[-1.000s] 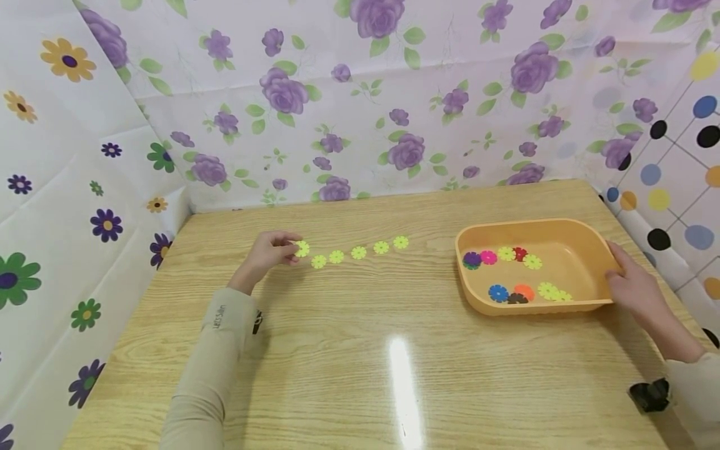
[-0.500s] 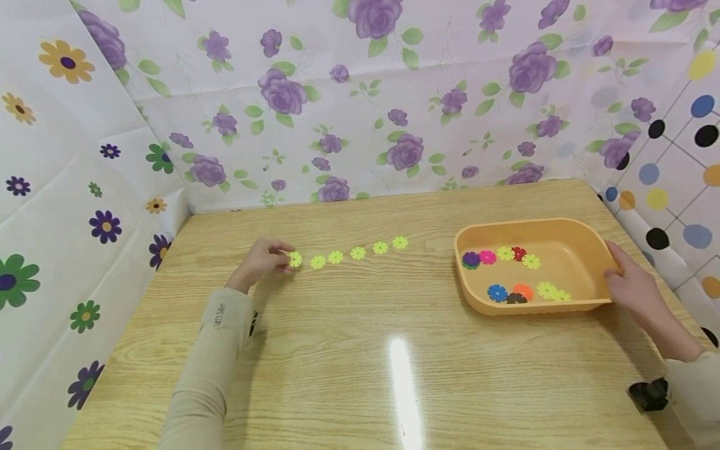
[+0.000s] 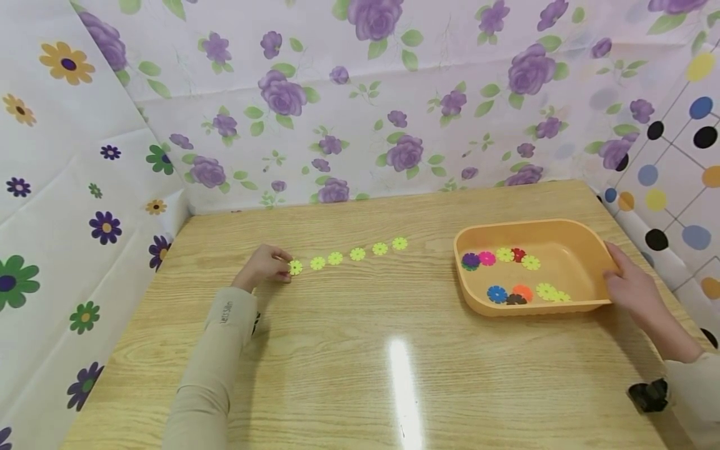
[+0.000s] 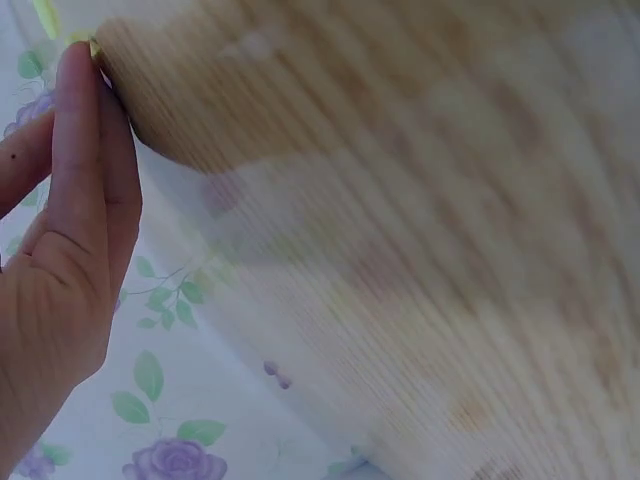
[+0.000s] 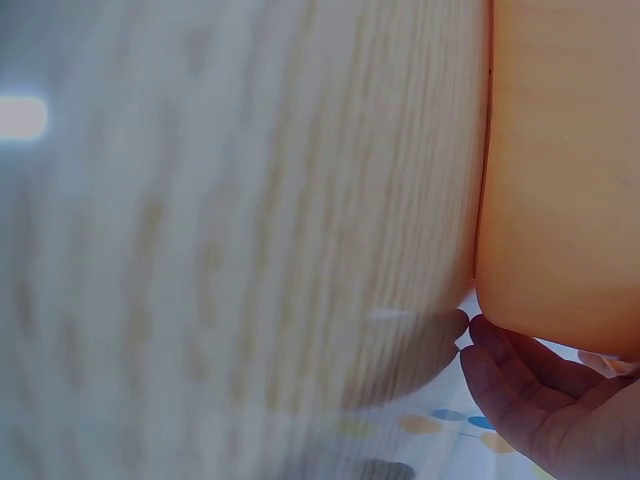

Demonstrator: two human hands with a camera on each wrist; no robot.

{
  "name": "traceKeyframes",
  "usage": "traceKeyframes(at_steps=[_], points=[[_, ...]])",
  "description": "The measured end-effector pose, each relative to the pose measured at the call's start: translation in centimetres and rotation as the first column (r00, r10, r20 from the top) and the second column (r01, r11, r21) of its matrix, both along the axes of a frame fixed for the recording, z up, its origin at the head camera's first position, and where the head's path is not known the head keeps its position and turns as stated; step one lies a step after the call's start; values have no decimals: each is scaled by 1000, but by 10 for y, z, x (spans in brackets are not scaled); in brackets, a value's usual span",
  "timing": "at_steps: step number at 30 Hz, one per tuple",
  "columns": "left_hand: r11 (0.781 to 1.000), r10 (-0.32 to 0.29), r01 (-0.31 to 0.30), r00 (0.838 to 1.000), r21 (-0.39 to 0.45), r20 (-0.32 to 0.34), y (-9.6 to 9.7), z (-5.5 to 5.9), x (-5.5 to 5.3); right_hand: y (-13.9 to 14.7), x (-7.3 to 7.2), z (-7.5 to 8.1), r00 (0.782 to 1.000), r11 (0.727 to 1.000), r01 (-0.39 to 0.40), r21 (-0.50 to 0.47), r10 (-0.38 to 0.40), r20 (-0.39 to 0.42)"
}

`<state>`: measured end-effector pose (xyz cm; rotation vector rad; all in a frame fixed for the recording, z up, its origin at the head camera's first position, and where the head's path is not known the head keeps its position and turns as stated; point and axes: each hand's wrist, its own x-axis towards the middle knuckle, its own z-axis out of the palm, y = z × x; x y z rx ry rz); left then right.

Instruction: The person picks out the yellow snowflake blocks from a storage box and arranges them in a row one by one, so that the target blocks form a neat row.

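Observation:
My left hand [image 3: 267, 265] pinches a yellow-green flower-shaped plastic disc [image 3: 295, 267] at the left end of a row, low at the tabletop. In the left wrist view only a yellow sliver of it [image 4: 94, 46] shows at the fingertips. Several matching yellow-green discs [image 3: 357, 254] lie spaced out to its right, the row rising slightly toward the back. On the right side, my right hand [image 3: 635, 287] grips the right end of an orange plastic basin [image 3: 585, 232], thumb over the rim. The right wrist view has the fingers [image 5: 510, 375] against the basin's underside corner.
Inside the basin lie more flower discs, among them a blue one [image 3: 497, 294], a pink one [image 3: 487, 258] and several yellow-green ones. The wooden table [image 3: 315, 350] meets a floral cloth [image 3: 337, 125] at the back and patterned sheets at both sides.
My left hand has brought its disc leftward and toward me, down to the row's left end. The right hand and the basin have stayed in place.

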<state>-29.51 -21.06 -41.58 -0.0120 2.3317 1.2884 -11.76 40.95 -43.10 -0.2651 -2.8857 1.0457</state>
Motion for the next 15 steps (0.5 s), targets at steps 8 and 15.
traceKeyframes(at_steps=[8, 15], points=[[990, -14, -2, 994, -142, -112, 6, 7, 3, 1, 0, 0, 1000, 1000, -1, 2, 1, -3], [980, -87, 44, 971, -193, -223, 17, 16, 5, 0, 0, -1, 1000, 1000, -3, 1, 3, -11]])
